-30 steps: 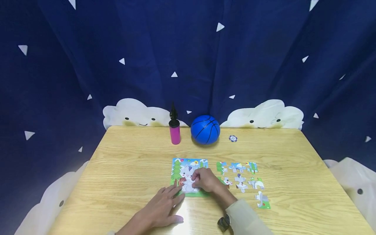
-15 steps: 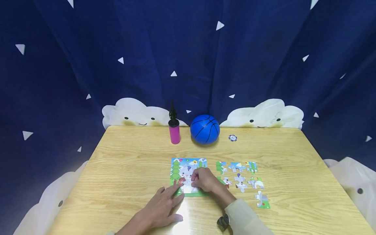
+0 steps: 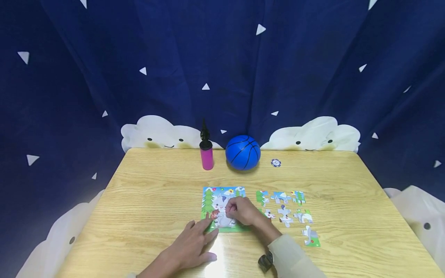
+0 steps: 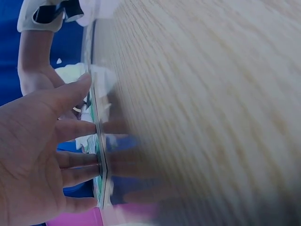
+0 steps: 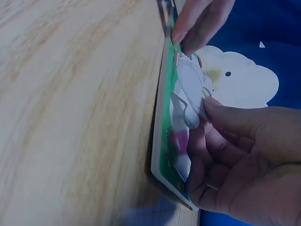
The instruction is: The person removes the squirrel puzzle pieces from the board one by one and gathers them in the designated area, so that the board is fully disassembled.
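Note:
A puzzle board (image 3: 222,230) with a green lower border and a cartoon animal picture lies flat on the table. My right hand (image 3: 243,211) is over its right half, and in the right wrist view its thumb and fingers pinch a pale grey puzzle piece (image 5: 190,84). That piece lies at a slight tilt against the board's picture. My left hand (image 3: 191,244) lies at the board's lower left, fingers spread, fingertips resting on the board's corner area. The right hand covers part of the picture.
Several loose puzzle pieces (image 3: 285,216) lie in rows right of the board, some close to my right wrist. Farther back stand a pink pump (image 3: 207,157) with a black top and a blue ball (image 3: 243,153). A poker chip (image 3: 276,163) lies beside the ball.
The bright glare on the lower part of the animal picture has faded since half a second ago. My right hand has shifted very slightly; the left hand stays in place.

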Motion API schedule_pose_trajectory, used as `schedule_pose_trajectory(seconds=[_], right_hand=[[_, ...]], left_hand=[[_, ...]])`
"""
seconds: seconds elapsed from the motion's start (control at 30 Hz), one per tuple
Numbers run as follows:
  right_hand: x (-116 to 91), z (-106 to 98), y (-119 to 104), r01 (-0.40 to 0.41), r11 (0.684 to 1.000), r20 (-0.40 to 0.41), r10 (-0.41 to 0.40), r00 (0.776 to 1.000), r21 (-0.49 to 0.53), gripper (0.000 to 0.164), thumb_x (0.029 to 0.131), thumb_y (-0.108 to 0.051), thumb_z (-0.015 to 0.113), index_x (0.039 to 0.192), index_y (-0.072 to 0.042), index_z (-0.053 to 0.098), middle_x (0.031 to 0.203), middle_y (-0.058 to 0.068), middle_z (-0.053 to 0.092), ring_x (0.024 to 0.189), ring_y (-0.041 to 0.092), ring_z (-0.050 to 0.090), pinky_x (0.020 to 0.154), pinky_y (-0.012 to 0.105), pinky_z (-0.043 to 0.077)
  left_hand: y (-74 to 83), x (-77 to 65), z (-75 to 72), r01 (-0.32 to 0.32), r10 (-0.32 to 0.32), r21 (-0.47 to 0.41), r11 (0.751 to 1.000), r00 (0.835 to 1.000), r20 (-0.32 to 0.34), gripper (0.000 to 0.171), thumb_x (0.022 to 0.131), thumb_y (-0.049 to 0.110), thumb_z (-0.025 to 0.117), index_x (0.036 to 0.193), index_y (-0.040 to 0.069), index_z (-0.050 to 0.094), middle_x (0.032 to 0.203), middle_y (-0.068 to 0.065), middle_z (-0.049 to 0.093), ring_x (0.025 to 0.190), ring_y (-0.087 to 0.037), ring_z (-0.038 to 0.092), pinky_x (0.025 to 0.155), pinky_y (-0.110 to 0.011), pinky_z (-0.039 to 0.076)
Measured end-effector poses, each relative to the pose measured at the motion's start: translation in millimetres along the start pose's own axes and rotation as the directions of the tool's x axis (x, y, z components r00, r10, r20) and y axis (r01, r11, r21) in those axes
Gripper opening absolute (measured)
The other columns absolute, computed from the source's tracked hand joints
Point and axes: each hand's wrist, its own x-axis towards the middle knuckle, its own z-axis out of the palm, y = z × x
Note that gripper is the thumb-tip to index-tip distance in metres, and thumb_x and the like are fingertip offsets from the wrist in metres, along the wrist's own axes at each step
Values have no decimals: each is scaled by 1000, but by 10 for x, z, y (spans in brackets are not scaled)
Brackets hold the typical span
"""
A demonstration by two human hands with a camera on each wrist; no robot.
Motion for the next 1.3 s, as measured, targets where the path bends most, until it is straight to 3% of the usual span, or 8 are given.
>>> schedule_pose_trajectory(seconds=[0.17, 0.6, 0.97, 1.3], right_hand=[[-77, -94, 36, 16, 999, -13, -15, 1000, 36, 7, 84, -3, 65, 78, -7, 64, 69, -2, 57, 61, 5, 48, 56, 17, 42], [-425, -388, 315, 49, 999, -64, -49, 997, 14, 7, 85, -4, 65, 79, -7, 64, 70, -2, 58, 64, 3, 49, 58, 16, 43], [-783, -696, 573, 20, 999, -9, -20, 1000, 31, 10, 88, -1, 60, 81, -6, 65, 76, 1, 64, 66, 2, 52, 61, 17, 47], [-1058, -862, 766, -28, 1000, 16, 28, 999, 5, 5, 84, -9, 67, 81, -6, 67, 75, -1, 62, 66, 1, 51, 62, 17, 48]], left_hand=[[6, 18, -9, 6, -6, -13, 1000, 1000, 11, 66, 85, 60, 54, 132, 14, 57, 141, -16, 49, 129, -27, 47, 97, -50, 43], [19, 30, 14, 12, -12, -12, 1000, 1000, 28, 65, 87, 60, 50, 130, 12, 58, 139, -11, 54, 126, -31, 51, 95, -51, 45], [25, 55, 24, -4, 4, -13, 1000, 1000, 22, 64, 87, 59, 50, 130, 12, 58, 139, -11, 53, 126, -32, 51, 94, -52, 45], [18, 39, 29, 1, -1, -24, 1000, 1000, 27, 64, 87, 59, 50, 130, 12, 58, 139, -11, 53, 127, -31, 50, 95, -52, 45]])
